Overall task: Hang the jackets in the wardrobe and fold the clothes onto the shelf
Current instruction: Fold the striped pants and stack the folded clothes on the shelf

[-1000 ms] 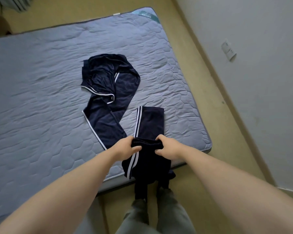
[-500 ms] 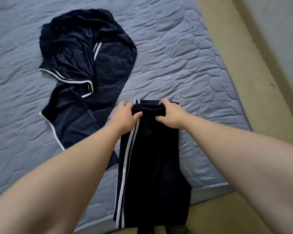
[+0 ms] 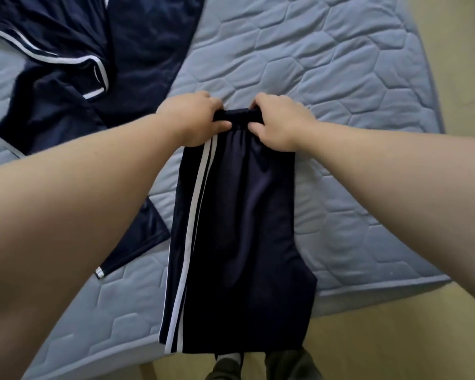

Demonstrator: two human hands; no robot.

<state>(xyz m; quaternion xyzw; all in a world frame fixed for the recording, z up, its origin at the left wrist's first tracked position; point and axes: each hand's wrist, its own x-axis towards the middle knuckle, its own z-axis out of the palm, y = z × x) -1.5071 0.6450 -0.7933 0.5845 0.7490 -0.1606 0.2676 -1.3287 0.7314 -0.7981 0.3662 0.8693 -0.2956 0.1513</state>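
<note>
Gripping folded navy trousers w/ both hands, L & R, on mattress.

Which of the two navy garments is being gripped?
The navy double-striped trousers, gripped by left hand and right hand; the crumpled navy white-piped jacket lies untouched.

Your left hand and right hand cover the far corners of the folded track pants, so the fingers beneath stay unseen. The navy jacket left of the pants runs off the top edge, and your left forearm hides its lower part.
</note>
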